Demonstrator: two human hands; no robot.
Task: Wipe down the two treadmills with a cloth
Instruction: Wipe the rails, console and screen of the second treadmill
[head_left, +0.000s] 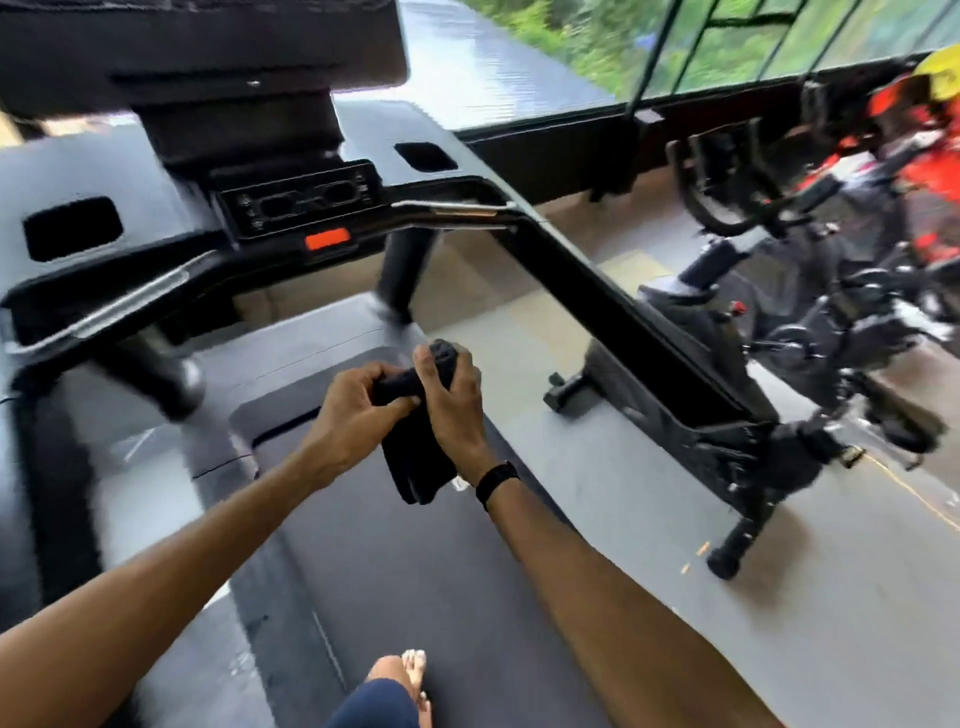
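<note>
I stand on the belt (395, 561) of a black treadmill. Its console (291, 202) with a red stop button (327, 240) rises in front of me, and its right side rail (623, 322) slopes down toward the right. Both hands hold a dark cloth (415, 462) above the belt. My left hand (353, 410) grips the cloth's bunched top from the left. My right hand (452, 405), with a black band on its wrist, grips the same bunch from the right. The rest of the cloth hangs down below the hands.
An exercise bike (779, 332) stands on the grey floor to the right, beyond the side rail. Red and yellow gear (930, 150) sits at the far right. Windows (727, 41) with greenery run along the back. My bare foot (405, 680) rests on the belt.
</note>
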